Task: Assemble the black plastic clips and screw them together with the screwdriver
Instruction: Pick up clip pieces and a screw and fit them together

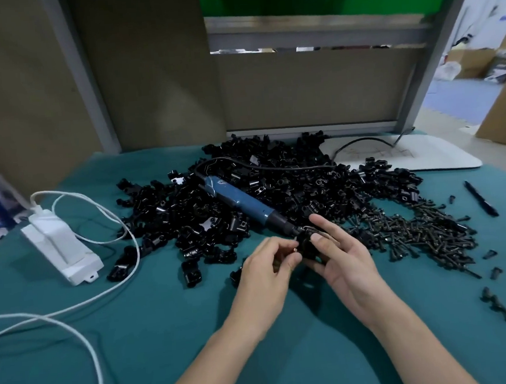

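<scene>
Assembly step: just before the pile (171,210), the right hand (342,263) gripped a clip (305,243) above the cloth (166,335) while the left hand (267,269) pinched a small part (294,250) against it; the screwdriver (240,202) lay unheld on the pile, so taking it up probably followed.

dim, soft overall, with wide-angle bending at edges.

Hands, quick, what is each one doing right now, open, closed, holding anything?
Left hand: fingers curled, pinching a small piece, too small to identify, beside the black clip.
Right hand: holds the black clip.
</scene>
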A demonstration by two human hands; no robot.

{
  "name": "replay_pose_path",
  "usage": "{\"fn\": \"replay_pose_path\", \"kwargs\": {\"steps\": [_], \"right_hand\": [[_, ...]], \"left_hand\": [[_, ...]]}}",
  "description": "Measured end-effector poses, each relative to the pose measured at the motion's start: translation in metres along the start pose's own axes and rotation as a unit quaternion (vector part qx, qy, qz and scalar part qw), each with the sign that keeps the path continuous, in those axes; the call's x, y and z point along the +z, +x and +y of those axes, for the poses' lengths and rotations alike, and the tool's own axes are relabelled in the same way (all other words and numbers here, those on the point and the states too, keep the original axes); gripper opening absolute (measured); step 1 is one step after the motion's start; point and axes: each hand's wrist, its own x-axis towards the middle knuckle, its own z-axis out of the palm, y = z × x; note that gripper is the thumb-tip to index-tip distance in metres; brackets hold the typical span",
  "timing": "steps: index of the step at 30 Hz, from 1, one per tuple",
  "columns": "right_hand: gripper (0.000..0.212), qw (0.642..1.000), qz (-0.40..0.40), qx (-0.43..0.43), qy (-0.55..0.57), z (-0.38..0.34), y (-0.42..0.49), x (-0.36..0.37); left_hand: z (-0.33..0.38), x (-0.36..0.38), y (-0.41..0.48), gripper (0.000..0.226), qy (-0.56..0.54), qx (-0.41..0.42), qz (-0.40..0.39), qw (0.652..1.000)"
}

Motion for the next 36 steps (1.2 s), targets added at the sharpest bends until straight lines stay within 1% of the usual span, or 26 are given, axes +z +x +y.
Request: {"fn": "replay_pose_path", "kwargs": {"steps": [2, 3, 6, 8, 11, 14, 16, 18, 20, 23, 26, 29, 31, 32, 34, 35, 36], "right_hand": [[0.042, 1.0, 0.005, -0.001, 0.0, 0.0001, 0.0013, -0.0005], [0.042, 1.0, 0.005, -0.002, -0.002, 0.0003, 0.0015, -0.0008], [0.043, 1.0, 0.0, -0.005, 0.011, 0.0012, 0.0016, -0.0016], [0.044, 1.0, -0.001, -0.003, 0.006, 0.0008, 0.0006, -0.0011], [0.045, 1.0, -0.008, -0.003, -0.001, -0.0001, -0.0004, -0.0008], [0.045, 1.0, -0.013, -0.005, -0.005, -0.0008, -0.001, -0.0007], [0.044, 1.0, -0.017, -0.006, -0.012, -0.0008, -0.0014, -0.0005], [0.043, 1.0, -0.02, -0.004, -0.016, -0.0007, -0.0022, -0.0007], [0.043, 1.0, -0.021, -0.001, -0.016, -0.0005, -0.0025, -0.0009], [0.042, 1.0, -0.014, -0.004, -0.012, -0.0007, -0.0013, -0.0012], [0.044, 1.0, -0.009, -0.007, -0.011, -0.0009, -0.0005, -0.0019], [0.043, 1.0, -0.011, -0.008, -0.022, -0.0001, -0.0007, -0.0021], [0.041, 1.0, -0.014, -0.005, -0.009, 0.0, -0.0009, -0.0019], [0.04, 1.0, -0.015, -0.004, -0.006, -0.0003, -0.001, -0.0016], [0.041, 1.0, -0.014, -0.001, -0.009, -0.0008, -0.0006, -0.0018], [0.042, 1.0, -0.012, -0.001, -0.011, -0.0007, -0.0003, -0.0024], [0.042, 1.0, -0.012, -0.001, -0.011, -0.0005, 0.0, -0.003]], "left_hand": [[0.0018, 0.0001, -0.001, 0.019, -0.029, -0.021, -0.008, 0.999], [0.0023, 0.0001, -0.0011, 0.02, -0.04, -0.033, -0.006, 0.999], [0.0004, -0.0008, -0.0002, 0.008, -0.013, -0.035, 0.006, 0.999], [-0.0014, -0.0017, -0.0008, 0.011, 0.009, -0.028, -0.004, 1.0], [-0.001, -0.0037, -0.0004, 0.005, 0.008, -0.02, -0.024, 0.999], [0.0005, -0.0052, 0.0004, 0.014, -0.016, -0.013, -0.035, 0.999], [0.0025, -0.0052, -0.0005, 0.014, -0.039, -0.04, -0.032, 0.998], [0.0022, -0.0052, -0.0004, 0.013, -0.027, -0.059, -0.027, 0.998], [0.0001, -0.0062, -0.0002, 0.018, 0.0, -0.053, -0.032, 0.998], [0.0006, -0.0061, -0.0001, 0.005, -0.004, -0.033, -0.041, 0.999], [0.0012, -0.0051, -0.001, 0.018, -0.028, -0.026, -0.053, 0.998], [0.0019, -0.0049, -0.0012, 0.011, -0.044, -0.055, -0.032, 0.997], [-0.0003, -0.0061, -0.0003, 0.016, -0.024, -0.058, -0.029, 0.998], [-0.001, -0.0063, -0.0001, 0.016, -0.02, -0.055, -0.032, 0.998], [-0.0009, -0.0063, 0.0001, 0.005, -0.021, -0.042, -0.039, 0.998], [0.0001, -0.0062, 0.0, 0.005, -0.023, -0.037, -0.045, 0.998], [0.0001, -0.0057, -0.0001, 0.011, -0.029, -0.031, -0.051, 0.998]]}}
